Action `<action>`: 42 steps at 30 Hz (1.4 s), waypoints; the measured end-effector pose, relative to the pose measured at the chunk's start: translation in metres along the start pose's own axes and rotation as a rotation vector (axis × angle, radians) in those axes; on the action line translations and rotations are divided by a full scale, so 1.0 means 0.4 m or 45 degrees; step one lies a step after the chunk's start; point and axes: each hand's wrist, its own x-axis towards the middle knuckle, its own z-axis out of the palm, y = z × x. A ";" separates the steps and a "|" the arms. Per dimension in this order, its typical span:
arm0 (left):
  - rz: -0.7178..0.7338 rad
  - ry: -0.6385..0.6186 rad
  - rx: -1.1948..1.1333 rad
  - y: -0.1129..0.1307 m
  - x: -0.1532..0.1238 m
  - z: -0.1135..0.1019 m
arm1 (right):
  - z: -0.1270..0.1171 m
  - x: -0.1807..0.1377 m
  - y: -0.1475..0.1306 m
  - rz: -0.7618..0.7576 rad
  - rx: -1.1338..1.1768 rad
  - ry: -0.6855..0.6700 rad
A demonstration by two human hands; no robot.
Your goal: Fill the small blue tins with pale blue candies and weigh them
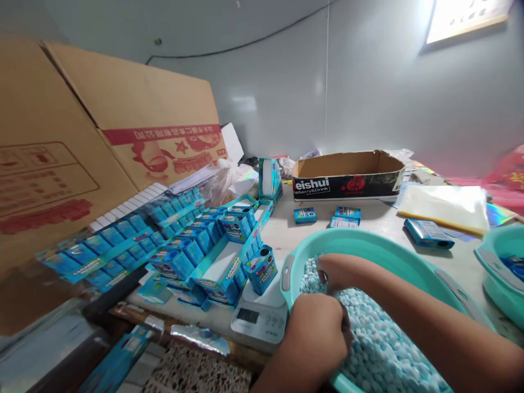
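Observation:
A turquoise basin holds a heap of small pale blue and white candies. Over the basin's near left side, my left hand is closed with its fingers curled; what it holds, if anything, is hidden. Just beyond it, my right hand is down at the candies against the far left inner wall, with curled fingers partly out of sight. Left of the basin, an upright small blue candy box stands on a white digital scale, whose reading is too dim to make out.
Display trays of blue boxes crowd the left of the table, before a big cardboard carton. A black open carton stands at the back. Loose boxes lie behind the basin. A second turquoise basin is at right.

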 end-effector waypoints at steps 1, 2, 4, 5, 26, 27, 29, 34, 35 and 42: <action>0.006 -0.018 0.010 -0.001 0.001 0.000 | 0.000 -0.003 -0.001 -0.004 -0.002 0.008; 0.012 -0.020 0.013 -0.001 0.002 -0.001 | -0.001 -0.007 -0.003 -0.010 -0.002 0.018; 0.025 -0.019 0.010 0.000 0.002 -0.005 | -0.004 -0.016 -0.010 -0.032 0.001 0.032; 0.026 -0.033 0.003 0.002 0.002 -0.009 | -0.006 -0.019 -0.013 -0.044 0.003 0.038; -0.030 0.338 -0.181 -0.031 -0.030 -0.067 | 0.009 0.026 0.025 -0.025 0.151 -0.059; -0.102 0.464 -0.166 -0.056 -0.036 -0.091 | 0.013 0.033 0.029 -0.004 0.174 -0.078; -0.266 0.766 -0.106 -0.123 -0.042 -0.145 | 0.019 0.048 0.036 0.036 0.214 -0.118; -0.399 0.863 -0.010 -0.260 -0.010 -0.229 | 0.027 0.073 0.046 0.056 0.285 -0.136; -0.399 0.800 -0.018 -0.271 -0.001 -0.232 | 0.027 0.074 0.047 0.054 0.295 -0.131; -0.334 0.853 0.096 -0.279 0.027 -0.211 | 0.028 0.060 0.044 0.073 0.320 -0.056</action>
